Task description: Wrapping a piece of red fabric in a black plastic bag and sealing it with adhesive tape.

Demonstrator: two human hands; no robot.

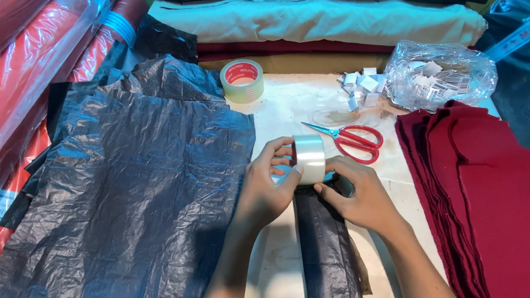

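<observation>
Both forearms come in from the near edge and meet over the middle of the table [287,104]. The left hand [267,189] is curled, its fingers [275,149] hooked over the top of a roll of clear tape [310,158] and its thumb pressed against the roll's near face, so the roll stands on edge in its grip. The right hand [359,192] lies lower and flatter, wrist bent inward, with its thumb and forefinger closed at the bottom of the roll where it meets a narrow folded black plastic packet [325,249]. Whether they are pinching the tape's loose end or just pressing it down I cannot tell.

The packet runs from under both hands back toward the person, between the forearms. Just beyond the right hand's knuckles lie red-handled scissors [350,139], blades pointing left. Further past the left hand's fingers sits a second roll of tape [242,80], lying flat. To the outside of the left forearm spreads a crumpled pile of black plastic sheets [126,188]; to the outside of the right forearm is a stack of dark red fabric pieces [488,190]. Beyond that stack, a clear bag of small tags [441,77] rests with loose white tags [359,87] beside it.
</observation>
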